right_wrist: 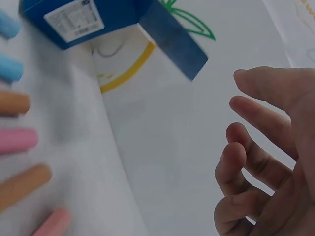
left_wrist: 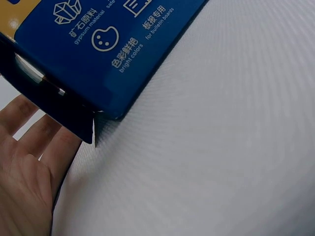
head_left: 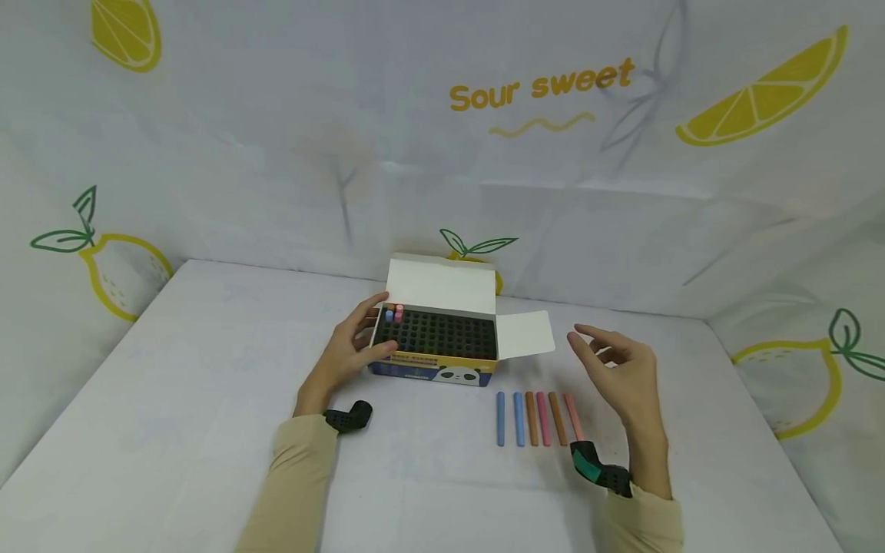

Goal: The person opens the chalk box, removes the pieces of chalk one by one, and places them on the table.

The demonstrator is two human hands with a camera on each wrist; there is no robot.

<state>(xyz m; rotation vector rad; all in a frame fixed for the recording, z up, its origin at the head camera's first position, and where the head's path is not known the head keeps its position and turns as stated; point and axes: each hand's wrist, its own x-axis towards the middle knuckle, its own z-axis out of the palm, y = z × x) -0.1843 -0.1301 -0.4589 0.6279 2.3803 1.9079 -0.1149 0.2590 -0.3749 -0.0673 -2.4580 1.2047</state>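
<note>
An open chalk box [head_left: 434, 334] with a panda on its front stands at the middle of the table. Its black insert has rows of holes, and several chalk sticks [head_left: 399, 312] stand in the back left ones. My left hand [head_left: 346, 346] grips the box's left end, thumb over the front edge; in the left wrist view its fingers [left_wrist: 37, 140] lie behind the side flap. To the right, my right hand [head_left: 618, 369] hovers with loosely bent fingers and nothing between them. Below it lies a row of blue, brown and pink chalk sticks [head_left: 519, 418].
The box's white lid [head_left: 442, 284] stands raised at the back, and a side flap [head_left: 527, 335] sticks out to the right. A white cloth with lemon prints covers the table [head_left: 173, 399] and hangs as a backdrop [head_left: 276, 153].
</note>
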